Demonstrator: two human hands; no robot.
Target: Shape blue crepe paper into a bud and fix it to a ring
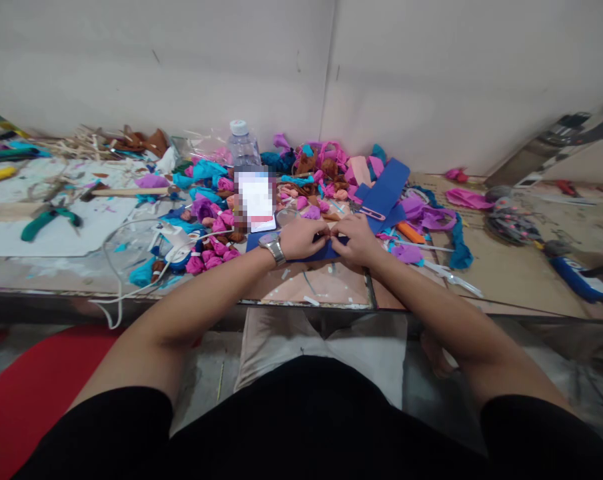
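Low over the middle of the bench, my left hand point(304, 239) and my right hand point(356, 240) meet with fingertips nearly touching. Both are closed in a pinch; whatever lies between the fingers is too small and hidden to name. Beneath them a dark blue sheet point(257, 240), paper or fabric, lies flat near the front edge. A wristwatch point(272, 248) is on my left wrist. Just beyond my right hand, a small pink-handled tool point(372, 213) rests on folded blue strips point(387, 187). A lit phone point(256, 199), partly blurred, stands behind my left hand.
Crumpled pink, purple, teal and brown pieces point(216, 250) crowd the bench around a plastic bottle point(243, 147). To the left are a white charger with cable point(176, 237), green pliers point(51, 223) and a hammer point(131, 191). An orange cutter point(410, 232) and a blue-labelled bottle point(581, 277) lie right.
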